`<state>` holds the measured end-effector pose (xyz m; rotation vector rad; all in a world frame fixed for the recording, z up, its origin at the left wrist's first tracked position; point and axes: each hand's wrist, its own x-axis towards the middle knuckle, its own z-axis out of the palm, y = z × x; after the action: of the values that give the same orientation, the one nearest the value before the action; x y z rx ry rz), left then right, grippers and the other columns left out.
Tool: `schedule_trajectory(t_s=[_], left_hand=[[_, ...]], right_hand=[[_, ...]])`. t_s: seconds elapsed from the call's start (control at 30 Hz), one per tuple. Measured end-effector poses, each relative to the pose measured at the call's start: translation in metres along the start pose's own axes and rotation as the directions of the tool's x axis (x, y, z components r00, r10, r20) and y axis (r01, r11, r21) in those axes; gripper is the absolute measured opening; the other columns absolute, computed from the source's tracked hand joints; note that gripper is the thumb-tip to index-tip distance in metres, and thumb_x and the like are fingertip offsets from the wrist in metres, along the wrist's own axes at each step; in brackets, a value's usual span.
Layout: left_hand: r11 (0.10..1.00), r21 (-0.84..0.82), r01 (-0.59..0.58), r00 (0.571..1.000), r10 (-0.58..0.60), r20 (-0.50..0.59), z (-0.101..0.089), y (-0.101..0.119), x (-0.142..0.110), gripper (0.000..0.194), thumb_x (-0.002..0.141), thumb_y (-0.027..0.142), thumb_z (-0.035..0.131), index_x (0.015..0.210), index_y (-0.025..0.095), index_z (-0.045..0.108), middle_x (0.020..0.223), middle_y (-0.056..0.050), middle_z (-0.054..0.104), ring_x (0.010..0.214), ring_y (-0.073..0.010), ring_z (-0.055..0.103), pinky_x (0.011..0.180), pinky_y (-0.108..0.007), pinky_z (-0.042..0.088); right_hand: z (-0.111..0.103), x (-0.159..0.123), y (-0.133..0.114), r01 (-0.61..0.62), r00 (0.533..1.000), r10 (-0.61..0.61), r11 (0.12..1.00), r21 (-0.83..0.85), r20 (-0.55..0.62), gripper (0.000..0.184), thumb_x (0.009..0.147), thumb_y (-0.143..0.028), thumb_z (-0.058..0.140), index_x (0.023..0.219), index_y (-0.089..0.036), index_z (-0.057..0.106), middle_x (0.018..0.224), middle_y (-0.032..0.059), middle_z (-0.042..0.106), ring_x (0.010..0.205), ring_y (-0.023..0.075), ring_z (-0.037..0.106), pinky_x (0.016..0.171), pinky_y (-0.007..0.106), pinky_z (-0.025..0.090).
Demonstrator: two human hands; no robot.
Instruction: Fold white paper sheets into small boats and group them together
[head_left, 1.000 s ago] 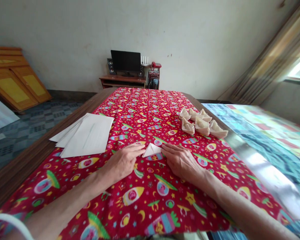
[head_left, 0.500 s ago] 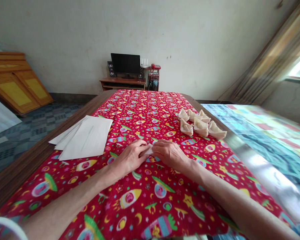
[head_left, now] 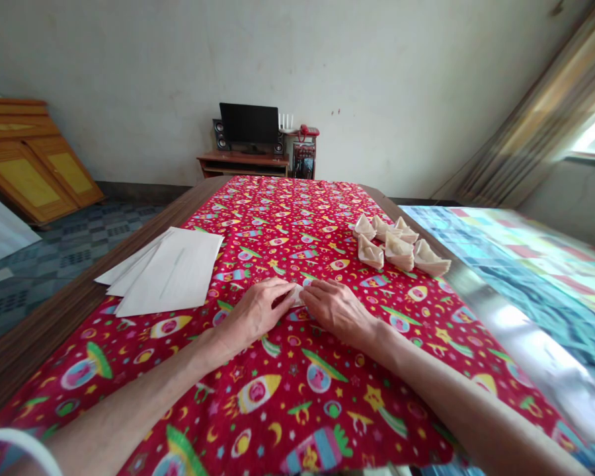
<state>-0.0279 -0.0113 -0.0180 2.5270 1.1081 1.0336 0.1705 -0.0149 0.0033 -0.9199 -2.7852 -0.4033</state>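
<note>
Between my two hands, low on the cloth, is a small piece of folded white paper (head_left: 296, 297), mostly covered by fingers. My left hand (head_left: 264, 305) closes on its left side, thumb and fingers together. From the right, my right hand (head_left: 334, 304) presses its bent fingers onto the paper's other side. To the left lies a fanned stack of white paper sheets (head_left: 178, 271), the top one with a faint grey line. At the right sit several folded paper boats (head_left: 399, 250) in two rows, some looking nested in one another.
A red patterned cloth (head_left: 277, 357) covers the dark wooden table (head_left: 44, 330). Beyond its far end stand a monitor (head_left: 249, 124) and speakers on a small desk. A wooden cabinet (head_left: 34, 165) is at the left, a bed (head_left: 540, 264) at the right. A white curved object (head_left: 22, 439) shows bottom left.
Both hands stay at the same spot around the paper. My right fingers have flattened a little, and the paper between the hands sits lower and shows less.
</note>
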Motion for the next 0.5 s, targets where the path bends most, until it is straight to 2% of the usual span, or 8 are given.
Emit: schedule_trajectory(t_s=[0.13, 0.27, 0.37, 0.5], left_hand=[[1.0, -0.004, 0.025, 1.0, -0.025, 0.013, 0.0, 0.003, 0.0, 0.027, 0.093, 0.029, 0.045, 0.108, 0.016, 0.063, 0.103, -0.008, 0.067, 0.095, -0.0176, 0.063, 0.088, -0.031, 0.049], [0.998, -0.006, 0.068, 0.997, -0.068, -0.021, 0.003, 0.005, -0.001, 0.038, 0.09, 0.03, 0.049, 0.126, 0.016, 0.052, 0.114, -0.011, 0.061, 0.102, -0.0207, 0.06, 0.091, -0.034, 0.049], [0.992, 0.019, 0.126, 0.989, -0.124, -0.084, 0.009, 0.007, -0.003, 0.058, 0.087, 0.033, 0.053, 0.138, 0.015, 0.035, 0.119, -0.015, 0.053, 0.105, -0.0244, 0.056, 0.09, -0.039, 0.049], [0.981, -0.02, 0.193, 0.973, -0.194, -0.124, 0.015, 0.011, -0.003, 0.066, 0.086, 0.035, 0.05, 0.142, 0.009, 0.025, 0.105, -0.014, 0.054, 0.09, -0.0225, 0.059, 0.084, -0.04, 0.052]], right_hand=[[0.002, 0.0, -0.009, -0.087, 0.996, 0.085, 0.992, -0.094, -0.03, 0.017, 0.093, -0.015, 0.039, 0.088, -0.015, 0.056, 0.079, 0.005, 0.062, 0.074, 0.0172, 0.054, 0.065, 0.031, 0.033], [0.007, 0.001, -0.011, -0.136, 0.988, 0.125, 0.982, -0.132, -0.084, 0.014, 0.091, -0.016, 0.043, 0.082, -0.016, 0.054, 0.073, 0.0024, 0.061, 0.066, 0.016, 0.053, 0.061, 0.031, 0.029], [0.012, 0.002, -0.01, -0.198, 0.973, 0.187, 0.977, -0.072, -0.137, 0.016, 0.092, -0.019, 0.042, 0.08, -0.016, 0.053, 0.069, 0.0014, 0.06, 0.06, 0.0139, 0.051, 0.059, 0.029, 0.028], [0.016, 0.003, -0.015, -0.329, 0.92, 0.343, 0.939, 0.104, -0.189, 0.017, 0.092, -0.022, 0.041, 0.079, -0.017, 0.052, 0.064, -0.0008, 0.059, 0.052, 0.0107, 0.047, 0.052, 0.026, 0.024]])
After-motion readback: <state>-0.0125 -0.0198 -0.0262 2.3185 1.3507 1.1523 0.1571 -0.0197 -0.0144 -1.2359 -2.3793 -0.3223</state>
